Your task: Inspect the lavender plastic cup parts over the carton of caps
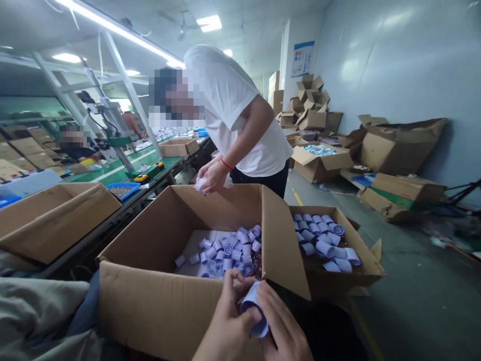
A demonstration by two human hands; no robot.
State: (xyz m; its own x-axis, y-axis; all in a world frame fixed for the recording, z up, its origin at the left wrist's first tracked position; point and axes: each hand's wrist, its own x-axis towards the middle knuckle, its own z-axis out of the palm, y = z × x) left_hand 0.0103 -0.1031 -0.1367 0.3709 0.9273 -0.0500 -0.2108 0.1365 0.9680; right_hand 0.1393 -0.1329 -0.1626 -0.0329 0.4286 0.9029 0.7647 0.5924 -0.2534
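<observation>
Grey concrete floor runs open to the right and back toward a stack of empty cartons at the pale wall, while the left is hemmed by a green workbench and a flattened carton. Directly ahead sits a large open box, its near wall just beyond the wearer's hands and its raised flap dividing it from a smaller box to the right; both hold pale lilac tubes. Both hands are together at the bottom edge, the left hand and right hand closed around one lilac tube, whose long axis slants from upper left to lower right. Across the large box a co-worker's hands hold something small above its far rim.
</observation>
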